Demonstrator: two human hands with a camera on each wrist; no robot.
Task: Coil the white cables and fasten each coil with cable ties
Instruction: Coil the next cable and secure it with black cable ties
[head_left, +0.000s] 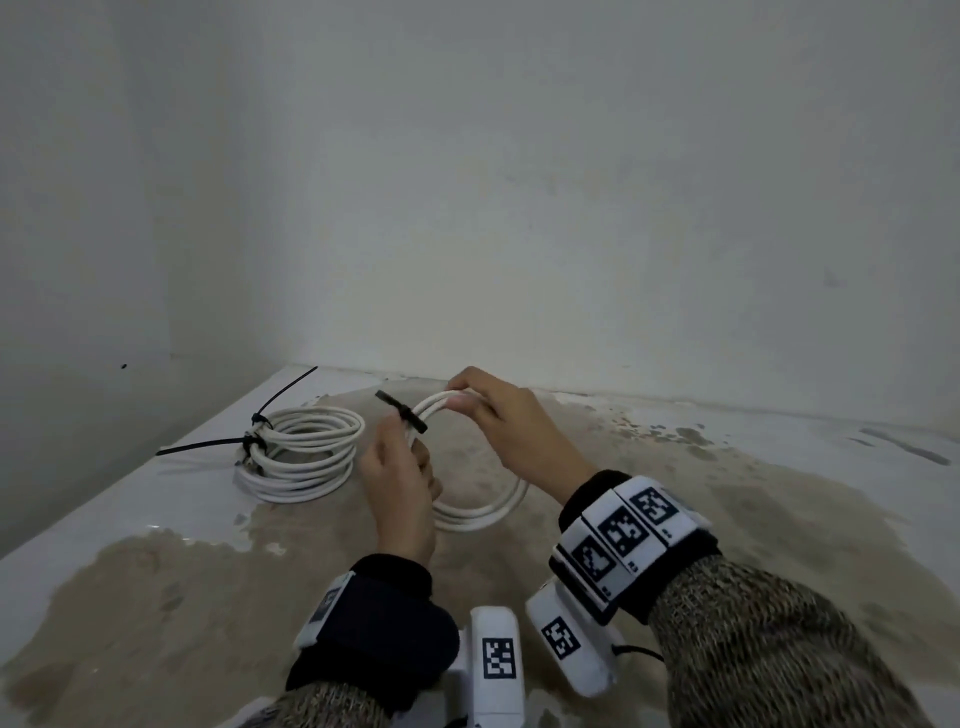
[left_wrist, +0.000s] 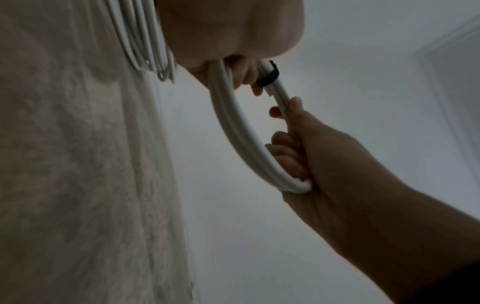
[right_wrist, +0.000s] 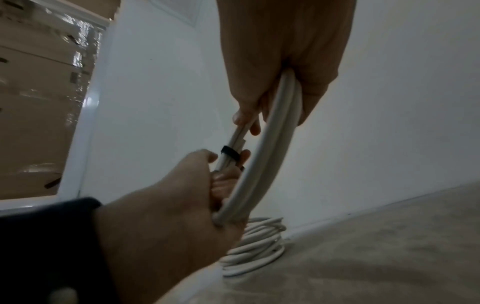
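Hands hold one white cable coil (head_left: 470, 512) up above the table (head_left: 779, 519). The left hand (head_left: 400, 486) curls its fingers round the side with the black cable tie (head_left: 402, 413). The right hand (head_left: 511, 428) grips the top. A second coil (head_left: 304, 452), tied with two black ties, lies on the table to the left.

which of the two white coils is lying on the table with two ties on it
The larger coil at the left, untouched, with two black ties cinched on its left side. The other coil is gripped by both hands and shows only one tie.
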